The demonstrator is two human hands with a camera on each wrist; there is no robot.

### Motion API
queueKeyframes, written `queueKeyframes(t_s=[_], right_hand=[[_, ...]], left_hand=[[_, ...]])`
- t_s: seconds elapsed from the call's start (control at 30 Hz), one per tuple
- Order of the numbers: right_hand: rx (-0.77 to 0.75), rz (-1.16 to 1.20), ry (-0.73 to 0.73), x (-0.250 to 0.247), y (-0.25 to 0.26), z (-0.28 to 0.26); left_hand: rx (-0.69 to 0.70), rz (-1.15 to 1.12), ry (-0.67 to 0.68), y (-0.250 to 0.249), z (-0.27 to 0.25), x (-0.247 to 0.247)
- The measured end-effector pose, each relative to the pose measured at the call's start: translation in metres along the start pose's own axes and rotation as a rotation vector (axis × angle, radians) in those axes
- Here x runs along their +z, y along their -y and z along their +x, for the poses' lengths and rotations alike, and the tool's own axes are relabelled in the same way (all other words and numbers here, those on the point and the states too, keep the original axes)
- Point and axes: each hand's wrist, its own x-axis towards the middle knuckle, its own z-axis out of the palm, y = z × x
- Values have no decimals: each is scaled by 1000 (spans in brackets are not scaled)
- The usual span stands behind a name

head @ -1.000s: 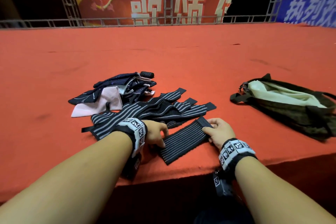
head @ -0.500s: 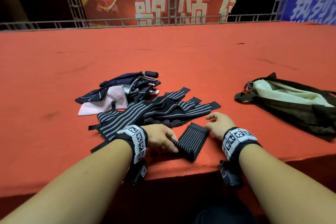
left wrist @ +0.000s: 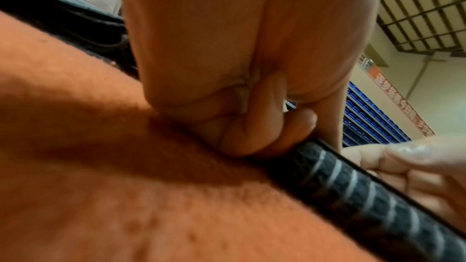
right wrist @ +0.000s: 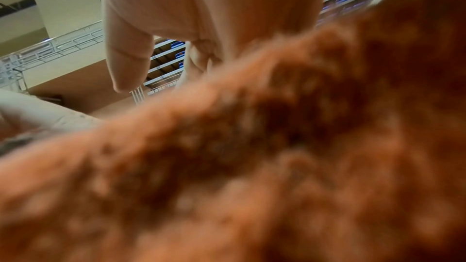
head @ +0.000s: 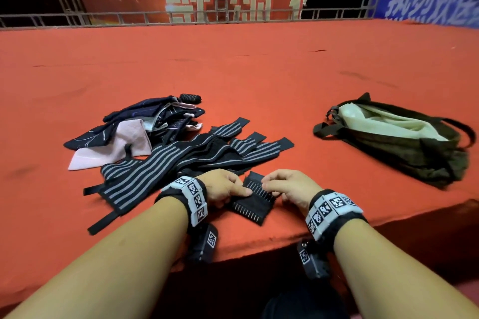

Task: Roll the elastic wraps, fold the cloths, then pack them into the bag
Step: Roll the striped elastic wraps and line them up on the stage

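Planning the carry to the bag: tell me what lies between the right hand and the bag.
Only bare red table covering lies between the right hand and the bag, as the head view shows.

desk (head: 259,80): showing orange-red all over
elastic wraps (head: 166,166): showing black with grey lengthwise stripes
cloths (head: 134,124): showing navy with thin pale lines, and one in pale pink
bag (head: 414,158): showing dark olive, with a pale cream lining

Head view downward over red platform (head: 259,72); wrist views low, close.
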Motion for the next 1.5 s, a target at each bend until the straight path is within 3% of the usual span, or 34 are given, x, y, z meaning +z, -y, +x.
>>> queueKeyframes(t_s=[0.3,0.9,1.5], right_hand=[[-20,-53,-1,-4,-1,7],[-59,-229,-157,-1,-9,14],[-56,-359,-243,6,-7,12]], left_hand=[[15,-142,-1,6,1,-4],[0,-130,-2,2,3,-6],[-69,3,-91,0,7,-1]])
